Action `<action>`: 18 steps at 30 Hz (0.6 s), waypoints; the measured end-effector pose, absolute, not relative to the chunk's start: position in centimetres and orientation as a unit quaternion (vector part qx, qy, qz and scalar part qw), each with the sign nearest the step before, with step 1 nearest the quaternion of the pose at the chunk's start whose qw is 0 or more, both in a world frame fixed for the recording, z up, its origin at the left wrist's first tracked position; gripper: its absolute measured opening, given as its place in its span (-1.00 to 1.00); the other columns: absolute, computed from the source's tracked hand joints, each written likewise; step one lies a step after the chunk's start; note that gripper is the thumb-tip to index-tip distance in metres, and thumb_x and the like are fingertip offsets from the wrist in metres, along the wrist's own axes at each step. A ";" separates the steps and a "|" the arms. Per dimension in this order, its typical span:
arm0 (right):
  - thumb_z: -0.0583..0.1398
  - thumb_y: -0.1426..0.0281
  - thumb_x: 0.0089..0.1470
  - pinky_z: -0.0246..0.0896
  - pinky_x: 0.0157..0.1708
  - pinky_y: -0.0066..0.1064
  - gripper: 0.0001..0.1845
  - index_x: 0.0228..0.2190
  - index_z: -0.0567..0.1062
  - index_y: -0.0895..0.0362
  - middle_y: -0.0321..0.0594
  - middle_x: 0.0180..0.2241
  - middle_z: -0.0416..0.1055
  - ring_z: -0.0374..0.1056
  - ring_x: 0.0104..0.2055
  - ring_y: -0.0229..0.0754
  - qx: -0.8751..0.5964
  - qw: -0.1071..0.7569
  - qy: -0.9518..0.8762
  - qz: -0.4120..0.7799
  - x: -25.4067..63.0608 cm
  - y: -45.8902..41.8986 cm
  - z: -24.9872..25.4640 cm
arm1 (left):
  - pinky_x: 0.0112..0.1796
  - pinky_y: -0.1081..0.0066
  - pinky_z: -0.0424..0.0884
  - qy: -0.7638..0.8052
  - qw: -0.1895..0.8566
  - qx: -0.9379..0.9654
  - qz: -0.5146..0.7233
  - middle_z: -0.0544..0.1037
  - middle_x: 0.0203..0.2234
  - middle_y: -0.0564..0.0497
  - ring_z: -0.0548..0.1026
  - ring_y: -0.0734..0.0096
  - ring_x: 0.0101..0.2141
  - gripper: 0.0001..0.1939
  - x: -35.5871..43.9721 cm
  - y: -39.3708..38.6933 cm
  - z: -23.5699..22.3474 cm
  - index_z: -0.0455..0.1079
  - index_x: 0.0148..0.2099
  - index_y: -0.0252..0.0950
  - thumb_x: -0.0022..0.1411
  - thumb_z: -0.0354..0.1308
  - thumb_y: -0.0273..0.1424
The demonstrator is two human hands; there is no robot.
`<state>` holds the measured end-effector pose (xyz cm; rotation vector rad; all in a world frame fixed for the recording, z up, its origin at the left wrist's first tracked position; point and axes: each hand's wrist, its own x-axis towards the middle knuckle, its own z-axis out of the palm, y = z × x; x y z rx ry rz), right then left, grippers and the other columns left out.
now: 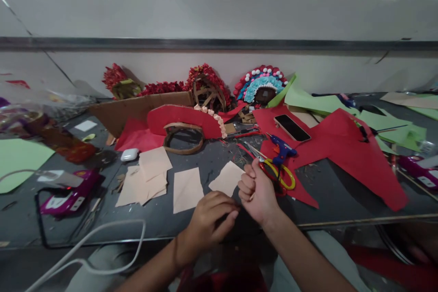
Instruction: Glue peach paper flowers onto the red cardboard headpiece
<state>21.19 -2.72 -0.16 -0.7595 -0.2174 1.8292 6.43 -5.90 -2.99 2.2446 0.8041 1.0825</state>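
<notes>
My left hand (214,216) hovers at the table's front edge, palm down, its fingers loosely bent and the thumb apart, with nothing visible in it. Close beside it, my right hand (256,191) is closed in a fist with the thumb on top; whatever it may hold is hidden. Behind the hands lies a torn pale pink paper piece (227,177), and a squarish pink paper (188,190) rests left of it. Yellow-handled scissors (289,178) and a blue glue gun (284,149) lie just beyond my right hand.
A red headpiece with pink paper flowers (185,121) stands behind the papers. More pink sheets (147,180) are piled left. Red paper (352,146) with a phone (292,127) spreads right. A purple power strip (71,191) and white cable (102,228) occupy the left.
</notes>
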 end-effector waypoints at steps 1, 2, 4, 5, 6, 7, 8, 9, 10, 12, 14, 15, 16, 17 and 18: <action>0.17 0.02 -0.04 -0.43 -0.81 -0.61 -0.53 -0.63 0.14 0.09 -0.58 -0.81 -0.24 -0.41 -0.75 -0.44 -0.320 0.533 -0.104 0.776 20.9 -3.0 0.0 | -0.33 0.35 0.38 0.324 0.313 0.796 0.403 0.55 -0.43 -0.08 0.46 0.35 -0.38 -0.84 6.8 -6.2 -3.0 0.41 -0.31 -0.28 0.22 -0.01 -0.47; 0.20 0.04 -0.07 -0.44 -0.81 -0.62 -0.60 -0.56 0.23 0.09 -0.60 -0.81 -0.24 -0.41 -0.75 -0.45 -0.321 0.526 -0.120 0.778 20.5 -3.2 0.0 | -0.35 0.38 0.37 0.352 0.367 0.759 0.406 0.53 -0.45 -0.07 0.46 0.37 -0.40 -0.80 7.1 -6.4 -3.0 0.41 -0.35 -0.29 0.24 -0.03 -0.42; 0.24 0.13 -0.08 -0.41 -0.81 -0.65 -0.67 -0.35 0.36 0.08 -0.61 -0.79 -0.17 -0.37 -0.75 -0.47 -0.325 0.530 -0.158 0.767 19.8 -3.6 0.1 | -0.42 0.43 0.34 0.405 0.465 0.681 0.396 0.47 -0.54 -0.01 0.41 0.43 -0.48 -0.72 7.6 -6.9 -3.2 0.36 -0.45 -0.28 0.26 -0.04 -0.31; 0.23 0.19 -0.07 -0.38 -0.80 -0.66 -0.64 -0.23 0.36 0.07 -0.60 -0.76 -0.08 -0.33 -0.74 -0.48 -0.326 0.539 -0.175 0.756 19.6 -3.8 0.0 | -0.46 0.46 0.32 0.426 0.506 0.642 0.388 0.43 -0.59 0.03 0.38 0.46 -0.52 -0.69 7.8 -7.1 -3.3 0.34 -0.48 -0.28 0.24 -0.02 -0.26; 0.22 0.27 -0.05 -0.35 -0.80 -0.67 -0.59 -0.11 0.32 0.03 -0.57 -0.71 0.03 -0.28 -0.74 -0.49 -0.329 0.551 -0.190 0.743 19.4 -3.9 0.0 | -0.51 0.48 0.29 0.440 0.544 0.604 0.381 0.38 -0.63 0.07 0.34 0.49 -0.57 -0.67 7.9 -7.2 -3.4 0.33 -0.50 -0.28 0.22 0.01 -0.20; 0.19 0.35 -0.05 -0.31 -0.79 -0.68 -0.51 -0.03 0.26 -0.04 -0.53 -0.62 0.13 -0.23 -0.73 -0.50 -0.330 0.564 -0.206 0.729 19.3 -3.9 -0.1 | -0.55 0.49 0.26 0.450 0.579 0.569 0.373 0.35 -0.66 0.10 0.31 0.51 -0.61 -0.66 8.0 -7.2 -3.5 0.32 -0.50 -0.28 0.18 0.04 -0.15; 0.15 0.42 -0.06 -0.26 -0.78 -0.68 -0.42 0.03 0.19 -0.12 -0.49 -0.51 0.21 -0.16 -0.72 -0.51 -0.330 0.576 -0.225 0.713 19.2 -4.0 -0.3 | -0.58 0.50 0.24 0.455 0.611 0.536 0.364 0.33 -0.68 0.12 0.28 0.53 -0.64 -0.65 8.1 -7.2 -3.5 0.32 -0.50 -0.28 0.13 0.08 -0.11; 0.11 0.48 -0.08 -0.21 -0.77 -0.68 -0.33 0.06 0.13 -0.20 -0.44 -0.40 0.25 -0.07 -0.69 -0.51 -0.330 0.589 -0.250 0.694 19.1 -4.0 -0.5 | -0.61 0.50 0.23 0.456 0.639 0.505 0.358 0.32 -0.70 0.13 0.26 0.54 -0.67 -0.64 8.1 -7.2 -3.6 0.33 -0.50 -0.28 0.08 0.12 -0.08; 0.08 0.53 -0.11 -0.13 -0.75 -0.66 -0.26 0.08 0.08 -0.26 -0.40 -0.29 0.26 0.04 -0.63 -0.49 -0.330 0.602 -0.283 0.670 19.1 -4.1 -0.7 | -0.64 0.51 0.22 0.456 0.662 0.477 0.355 0.31 -0.72 0.14 0.25 0.55 -0.69 -0.63 8.1 -7.1 -3.7 0.33 -0.50 -0.29 0.04 0.15 -0.06; 0.03 0.59 -0.15 0.08 -0.62 -0.60 -0.20 0.10 0.06 -0.26 -0.32 -0.11 0.24 0.26 -0.40 -0.40 -0.332 0.629 -0.366 0.600 19.0 -4.2 -1.4 | -0.67 0.51 0.22 0.454 0.695 0.429 0.357 0.31 -0.73 0.14 0.24 0.55 -0.71 -0.64 8.1 -6.9 -3.7 0.36 -0.49 -0.29 -0.02 0.20 -0.07; -0.02 0.62 -0.16 0.21 -0.34 -0.45 -0.23 0.08 0.13 -0.20 -0.27 0.00 0.19 0.27 -0.11 -0.28 -0.346 0.645 -0.455 0.507 18.9 -4.4 -2.1 | -0.67 0.52 0.23 0.454 0.708 0.389 0.376 0.34 -0.71 0.14 0.25 0.55 -0.70 -0.70 8.2 -6.8 -3.6 0.42 -0.42 -0.30 -0.06 0.26 -0.14; -0.03 0.63 -0.15 0.19 -0.21 -0.37 -0.28 0.05 0.18 -0.16 -0.27 0.03 0.18 0.21 -0.02 -0.23 -0.355 0.644 -0.497 0.461 18.8 -4.6 -2.5 | -0.65 0.52 0.24 0.453 0.710 0.376 0.385 0.38 -0.68 0.13 0.27 0.55 -0.69 -0.71 8.2 -6.8 -3.5 0.46 -0.37 -0.30 -0.08 0.29 -0.19; -0.05 0.63 -0.13 0.14 -0.11 -0.30 -0.33 0.01 0.24 -0.13 -0.26 0.04 0.19 0.16 0.04 -0.20 -0.361 0.637 -0.534 0.423 18.8 -4.8 -2.8 | -0.62 0.51 0.25 0.450 0.713 0.366 0.394 0.43 -0.64 0.11 0.29 0.55 -0.66 -0.71 8.3 -6.8 -3.4 0.48 -0.34 -0.30 -0.10 0.31 -0.23; -0.06 0.62 -0.08 0.10 -0.06 -0.26 -0.40 -0.02 0.28 -0.09 -0.25 0.03 0.20 0.13 0.07 -0.17 -0.367 0.626 -0.563 0.395 18.8 -4.9 -3.1 | -0.58 0.50 0.27 0.446 0.718 0.356 0.399 0.46 -0.60 0.09 0.32 0.54 -0.64 -0.72 8.3 -6.8 -3.2 0.50 -0.32 -0.30 -0.11 0.32 -0.26; -0.07 0.60 -0.03 0.08 -0.04 -0.23 -0.46 -0.04 0.30 -0.07 -0.23 0.01 0.23 0.13 0.08 -0.16 -0.371 0.610 -0.589 0.379 18.9 -5.1 -3.3 | -0.54 0.49 0.28 0.441 0.726 0.347 0.398 0.49 -0.58 0.07 0.34 0.53 -0.60 -0.74 8.3 -6.9 -3.1 0.51 -0.33 -0.31 -0.10 0.32 -0.27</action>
